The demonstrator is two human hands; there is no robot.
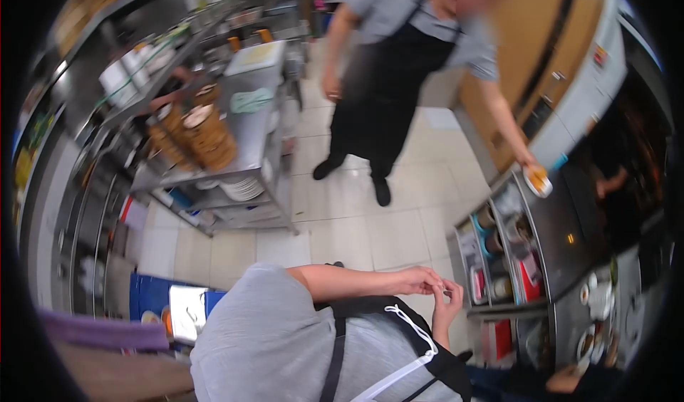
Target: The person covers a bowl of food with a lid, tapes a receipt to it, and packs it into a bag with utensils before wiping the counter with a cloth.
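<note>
My left hand [418, 281] reaches across from the grey sleeve, in front of my black apron [370, 308]. Its fingertips are pinched together and meet those of my right hand [447, 304]. The right hand is raised, with thumb and fingers closed toward the same point. Something small and pale may be between the fingertips, but it is too small to name. White cords [413, 324] hang over my apron near both hands.
A person in a black apron [388, 81] stands ahead, one hand at a small white dish [538, 183] on the right counter [563, 224]. Bamboo steamers [210, 138] stand on the steel table [249, 135] at left. Another person's arm [566, 379] shows at lower right.
</note>
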